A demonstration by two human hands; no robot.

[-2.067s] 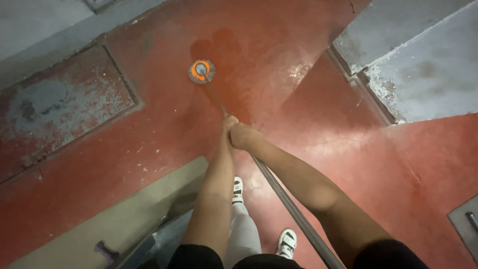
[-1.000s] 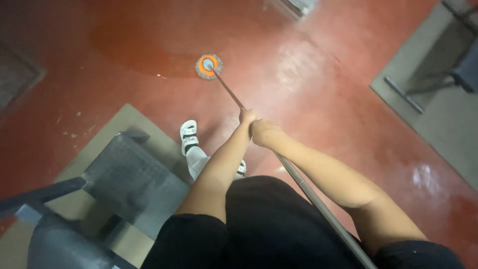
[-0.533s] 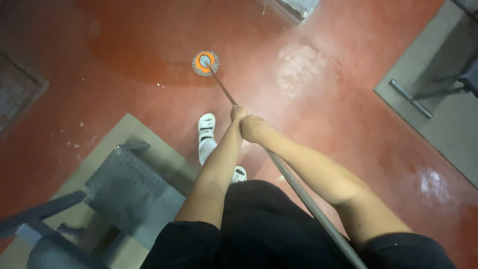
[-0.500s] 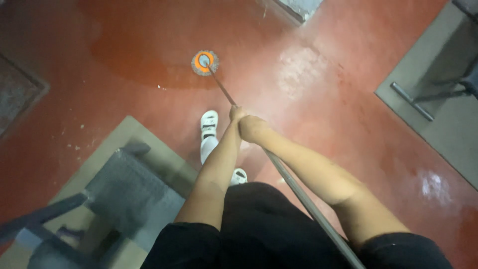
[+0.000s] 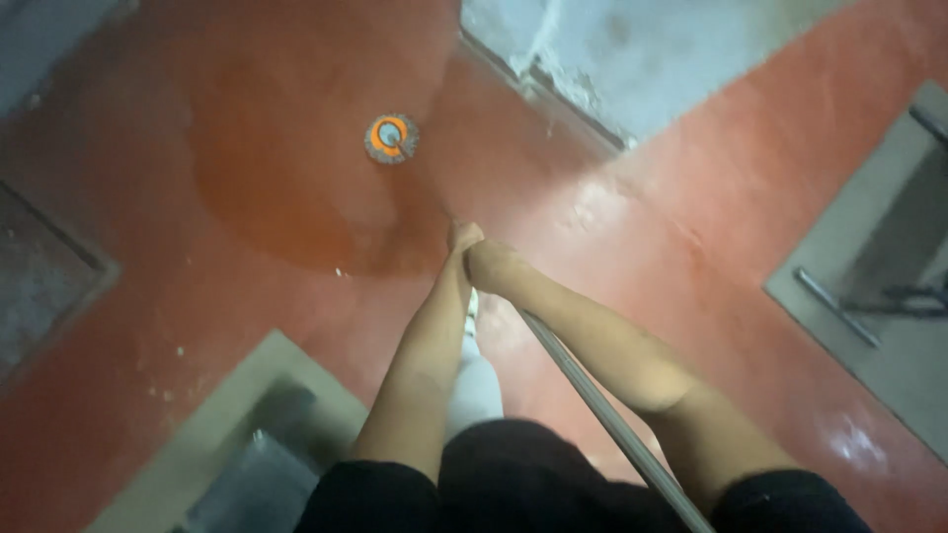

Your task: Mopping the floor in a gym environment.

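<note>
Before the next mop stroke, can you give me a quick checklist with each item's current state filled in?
1. Left hand closed on the mop handle: ok.
2. Right hand closed on the handle just behind the left: ok.
3. Mop head flat on the red floor: ok.
4. Mop head within the dark wet patch: ok.
5. Room between mop head and grey slab: ok, apart.
6. Feet placement: cannot tell, mostly hidden by the arms.
</note>
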